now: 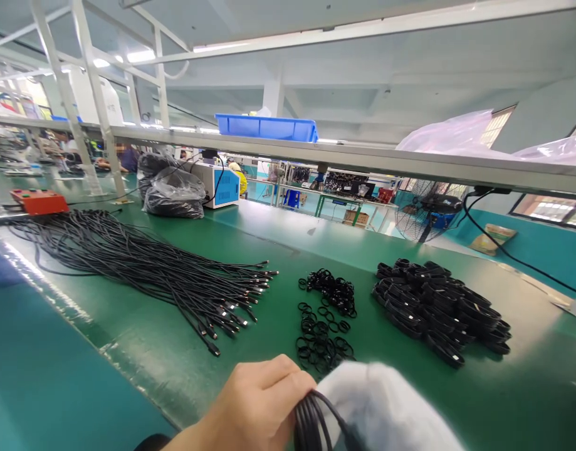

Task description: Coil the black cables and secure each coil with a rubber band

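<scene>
My bare left hand (264,401) is closed around a coiled black cable (311,423) at the bottom middle, its loops bunched together. Against the coil's right side is my right hand (386,401) in a white glove. Motion blur smears the glove, and its fingers cannot be made out. One strand of the cable arcs over in front of the glove. Just beyond both hands lie many small black rings (323,341), loosely heaped on the green table (175,369).
Straight black cables (165,263) lie spread at left, plugs toward the middle. Coiled cables (438,307) are piled at right. Behind stand a red control box (39,202), a plastic-wrapped bundle (172,188) and a blue-white machine (222,186). A shelf holding a blue tray (266,128) crosses overhead.
</scene>
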Demonstrator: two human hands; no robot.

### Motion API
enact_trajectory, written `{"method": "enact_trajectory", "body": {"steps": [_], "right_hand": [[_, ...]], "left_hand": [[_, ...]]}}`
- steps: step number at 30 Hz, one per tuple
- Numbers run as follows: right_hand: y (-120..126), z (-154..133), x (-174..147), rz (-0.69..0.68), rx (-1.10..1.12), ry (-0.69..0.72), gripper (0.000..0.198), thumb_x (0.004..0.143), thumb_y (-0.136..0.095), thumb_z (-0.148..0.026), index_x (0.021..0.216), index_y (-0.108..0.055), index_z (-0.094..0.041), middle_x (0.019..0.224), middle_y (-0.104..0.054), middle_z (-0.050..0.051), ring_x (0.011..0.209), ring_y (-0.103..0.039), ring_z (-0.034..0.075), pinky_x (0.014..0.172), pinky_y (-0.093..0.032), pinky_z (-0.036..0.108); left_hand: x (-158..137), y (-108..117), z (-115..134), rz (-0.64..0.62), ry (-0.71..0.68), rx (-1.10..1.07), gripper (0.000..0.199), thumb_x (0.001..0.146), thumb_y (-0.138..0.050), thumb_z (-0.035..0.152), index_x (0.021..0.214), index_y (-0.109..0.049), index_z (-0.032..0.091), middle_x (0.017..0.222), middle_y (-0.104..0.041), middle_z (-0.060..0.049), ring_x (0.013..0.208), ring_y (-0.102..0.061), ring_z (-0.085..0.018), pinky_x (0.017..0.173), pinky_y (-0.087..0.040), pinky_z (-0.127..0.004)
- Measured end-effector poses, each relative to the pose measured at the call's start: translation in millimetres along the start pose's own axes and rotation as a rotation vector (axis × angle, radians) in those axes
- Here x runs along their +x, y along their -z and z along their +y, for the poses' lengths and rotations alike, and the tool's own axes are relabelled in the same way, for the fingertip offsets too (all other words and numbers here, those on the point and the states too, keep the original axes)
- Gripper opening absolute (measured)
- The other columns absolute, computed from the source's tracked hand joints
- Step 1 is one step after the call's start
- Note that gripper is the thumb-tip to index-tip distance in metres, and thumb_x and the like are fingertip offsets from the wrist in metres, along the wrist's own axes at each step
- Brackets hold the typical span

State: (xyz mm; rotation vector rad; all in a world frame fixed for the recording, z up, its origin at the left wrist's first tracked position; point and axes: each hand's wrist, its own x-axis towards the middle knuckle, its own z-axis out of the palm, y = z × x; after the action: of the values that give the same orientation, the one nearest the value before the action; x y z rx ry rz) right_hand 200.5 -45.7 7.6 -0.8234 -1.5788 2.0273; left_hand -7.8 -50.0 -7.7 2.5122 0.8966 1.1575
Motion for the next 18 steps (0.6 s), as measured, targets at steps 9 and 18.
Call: {"method": "enact_trajectory", "body": {"steps": [9,18], "right_hand": [[-2,23,40,0.028,0.041,-0.031,0.130,0.037,-0.088,-0.038,0.144,-0.016,-0.021,0.106,-0.060,0.010,0.098,-0.058,0.029,0.089,-0.042,0.043],[-17,8,54,0.027,0.098,0.105,0.073,0.040,-0.085,-0.027,0.106,-0.056,-0.016,0.087,-0.062,0.004,0.082,-0.060,0.021,0.073,-0.049,0.033]], "left_hand": [[19,13,3,-0.256,0.261,-0.189,0.027,0.086,-0.038,0.012,0.088,-0.064,0.016,0.087,-0.065,-0.005,0.079,-0.059,-0.015,0.072,-0.045,-0.022],[17,8,-1,-0.208,0.417,-0.159,0.027,0.082,-0.039,0.009,0.089,-0.063,0.020,0.087,-0.060,-0.002,0.079,-0.057,-0.015,0.072,-0.043,-0.023]]}}
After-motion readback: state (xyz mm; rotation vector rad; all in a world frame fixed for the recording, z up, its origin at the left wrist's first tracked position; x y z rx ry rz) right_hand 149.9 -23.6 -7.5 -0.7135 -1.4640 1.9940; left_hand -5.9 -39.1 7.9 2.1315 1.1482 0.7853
